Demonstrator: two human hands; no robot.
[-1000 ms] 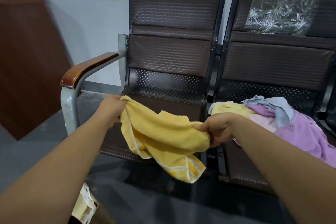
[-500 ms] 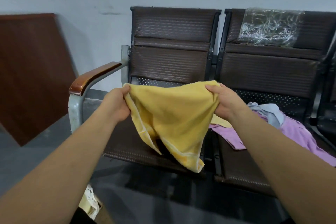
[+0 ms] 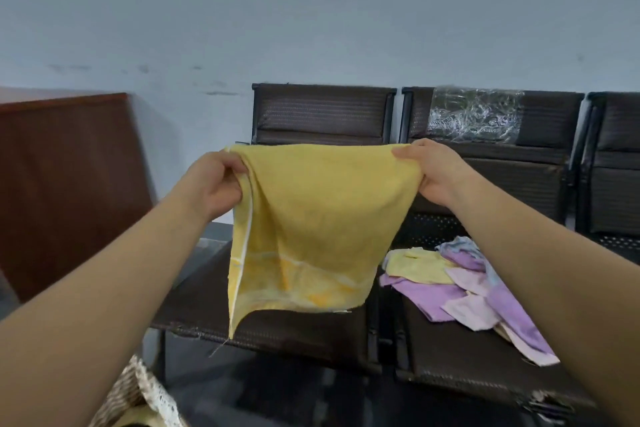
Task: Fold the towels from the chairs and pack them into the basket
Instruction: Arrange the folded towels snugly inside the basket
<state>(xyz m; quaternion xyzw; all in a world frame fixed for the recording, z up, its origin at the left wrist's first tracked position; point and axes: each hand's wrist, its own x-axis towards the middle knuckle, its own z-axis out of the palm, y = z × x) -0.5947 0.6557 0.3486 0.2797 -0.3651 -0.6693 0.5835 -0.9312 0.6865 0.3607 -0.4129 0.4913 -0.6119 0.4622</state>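
A: What fills the view, biggest first?
B: A pale wall [image 3: 311,10] at the back; a row of dark chairs [image 3: 322,111] against it; a brown wooden board [image 3: 65,184] at the left

A: And the towel in hand?
B: The yellow towel [image 3: 318,218] hangs in the air in front of the leftmost seat; its top edge is stretched level between both hands; its lowest corner dangles by the seat's front edge, touching or not I cannot tell

A: The rest?
B: A pile of towels [image 3: 467,284], purple, pale yellow and bluish, lies crumpled on the next seat to the right; crinkled clear plastic [image 3: 474,114] covers part of that chair's backrest; a corner of the wicker basket [image 3: 128,395] shows at the bottom left

A: The hands?
B: The left hand [image 3: 214,184] grips the left top corner, fingers curled round the cloth; the right hand [image 3: 433,170] pinches the right top corner between thumb and fingers
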